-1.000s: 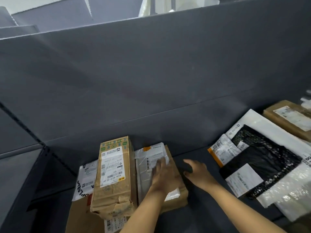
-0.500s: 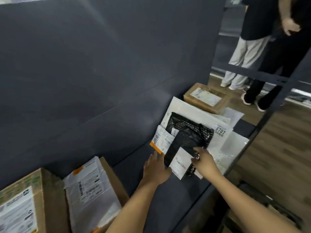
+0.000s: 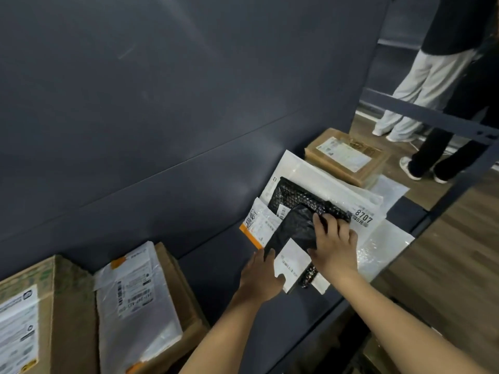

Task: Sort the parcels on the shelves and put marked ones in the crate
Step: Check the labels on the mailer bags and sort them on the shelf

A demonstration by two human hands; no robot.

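Note:
A black plastic mailer (image 3: 294,230) with a white label (image 3: 293,263) lies on top of a pile at the right of the grey shelf (image 3: 216,265). My left hand (image 3: 260,276) grips its near left corner, thumb on the label. My right hand (image 3: 333,244) holds its right side, fingers curled over the top. Under it lie a black bubble-wrap parcel (image 3: 297,194), a white envelope marked 8707 (image 3: 363,217) and a small parcel with an orange edge and handwriting (image 3: 259,225). No crate is in view.
A brown box (image 3: 348,155) sits at the shelf's far right end. Two cartons with labels (image 3: 140,300) (image 3: 27,314) stand at the left. The grey back panel (image 3: 162,103) rises behind. Two people (image 3: 421,85) stand on the wooden floor beyond the shelf frame (image 3: 432,117).
My view and both hands have moved from the left cartons to the pile at the right. My hands have taken hold of the black mailer, the right hand moving up over it.

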